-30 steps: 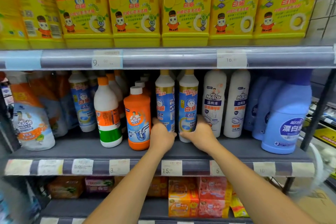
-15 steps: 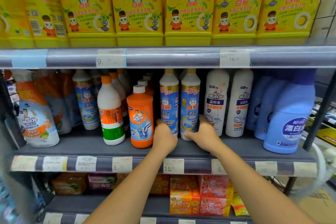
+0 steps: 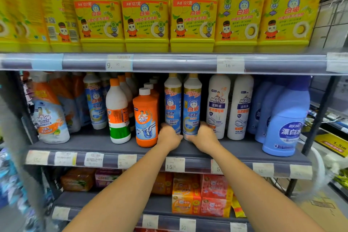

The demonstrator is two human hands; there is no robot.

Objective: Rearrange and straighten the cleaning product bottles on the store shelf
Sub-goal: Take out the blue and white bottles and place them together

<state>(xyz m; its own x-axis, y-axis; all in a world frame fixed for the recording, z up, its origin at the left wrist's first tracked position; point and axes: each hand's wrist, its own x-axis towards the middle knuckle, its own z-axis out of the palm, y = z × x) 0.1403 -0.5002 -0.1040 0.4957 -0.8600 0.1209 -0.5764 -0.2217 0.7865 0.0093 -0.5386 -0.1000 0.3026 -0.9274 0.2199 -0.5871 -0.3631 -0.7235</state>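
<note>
— What has that person got hold of?

— Two tall bottles with blue labels, in the middle of the grey shelf (image 3: pixel 94 143). The left hand (image 3: pixel 168 136) is wrapped round the foot of the left tall bottle (image 3: pixel 172 103), and the right hand (image 3: pixel 203 137) is round the foot of the right tall bottle (image 3: pixel 193 103). The fingers are curled in close on both. I can't see the thumbs.

— Why so low down?

— I'd guess a grip at the base lets you slide or turn a bottle without tipping it. Both stand upright, side by side, labels facing out, set back from the front edge.

— And the neighbours?

— An orange bottle (image 3: pixel 146 118) stands just beside the left hand, further forward than the pair. Left of that is an orange-capped bottle (image 3: pixel 117 115) with a green band. On the right are two white bottles (image 3: pixel 218 103), then the big blue bottles (image 3: pixel 286 118), the front one closest to the edge. The row looks ragged, which is likely why the pair is in hand.

— The rest of the place?

— Shop shelving. Yellow jugs (image 3: pixel 145 15) stand in a neat line on the shelf above, price tags (image 3: pixel 174 165) run along the rail, and boxed soaps (image 3: pixel 186 194) sit below. The sides of the view are blurred, so I can't say much about the aisle.
</note>
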